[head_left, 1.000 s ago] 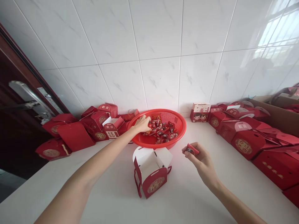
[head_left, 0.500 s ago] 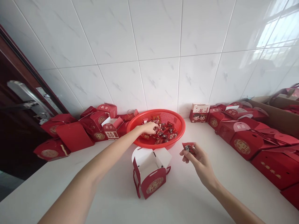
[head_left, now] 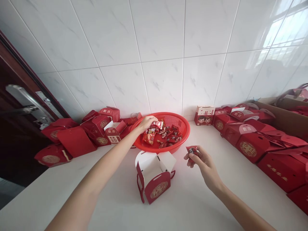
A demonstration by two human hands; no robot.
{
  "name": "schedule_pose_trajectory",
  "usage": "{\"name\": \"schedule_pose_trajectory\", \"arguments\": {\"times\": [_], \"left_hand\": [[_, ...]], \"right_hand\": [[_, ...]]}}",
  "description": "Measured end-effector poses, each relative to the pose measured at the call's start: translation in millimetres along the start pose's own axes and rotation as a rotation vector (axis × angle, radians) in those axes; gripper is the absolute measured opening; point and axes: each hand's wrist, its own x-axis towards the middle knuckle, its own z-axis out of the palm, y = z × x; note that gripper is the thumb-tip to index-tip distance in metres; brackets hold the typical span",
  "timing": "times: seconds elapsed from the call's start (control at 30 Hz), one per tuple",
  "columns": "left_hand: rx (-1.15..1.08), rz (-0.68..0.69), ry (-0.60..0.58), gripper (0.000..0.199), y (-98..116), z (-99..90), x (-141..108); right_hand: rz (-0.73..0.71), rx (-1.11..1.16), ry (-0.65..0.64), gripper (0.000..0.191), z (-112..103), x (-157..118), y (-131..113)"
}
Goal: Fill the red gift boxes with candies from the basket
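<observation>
My left hand [head_left: 147, 123] is over the left part of a red plastic basket [head_left: 187, 130] of small wrapped sweets. Its fingers are closed at one end of a red-and-white wrapped candy [head_left: 158, 124]. Below the hand, a larger red-and-gold packet [head_left: 149, 137] lies among the sweets. My right hand [head_left: 204, 163] pinches a red wrapped candy [head_left: 192, 150] with a dark round print, just above the table to the basket's front right. Between my forearms stands an open red gift box [head_left: 158, 189], white inside, with its flaps up and red cord handles at the sides.
Several red gift boxes [head_left: 93, 125] crowd the left by the wall, near a door handle [head_left: 26, 102]. More red boxes [head_left: 252, 146] line the right side, beside a brown carton [head_left: 284, 117]. A small printed box [head_left: 204, 115] stands against the tiled wall.
My left hand has risen and moved left from the middle of the sweets, now with a red-and-white candy at its fingertips. My right hand still holds its candy in nearly the same place.
</observation>
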Motion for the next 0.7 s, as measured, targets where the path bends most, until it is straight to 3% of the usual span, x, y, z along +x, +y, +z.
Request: {"name": "schedule_pose_trajectory", "arguments": {"times": [0.17,0.33,0.47,0.7], "left_hand": [[-0.074,0.009,0.081,0.026,-6,-12.2,-5],[-0.117,0.02,0.031,0.025,0,-9.0,-16],[-0.138,0.06,-0.083,0.032,24,1.1,-32],[0.093,0.313,-0.356,0.043,88,34.8,-72]], "right_hand": [[0.004,0.0,-0.008,0.029,1,1,1],[0.009,0.01,-0.012,0.035,0,1,3],[0.014,0.07,-0.027,0.039,-3,4,4],[-0.01,0.14,-0.071,0.037,-5,5,4]]}}
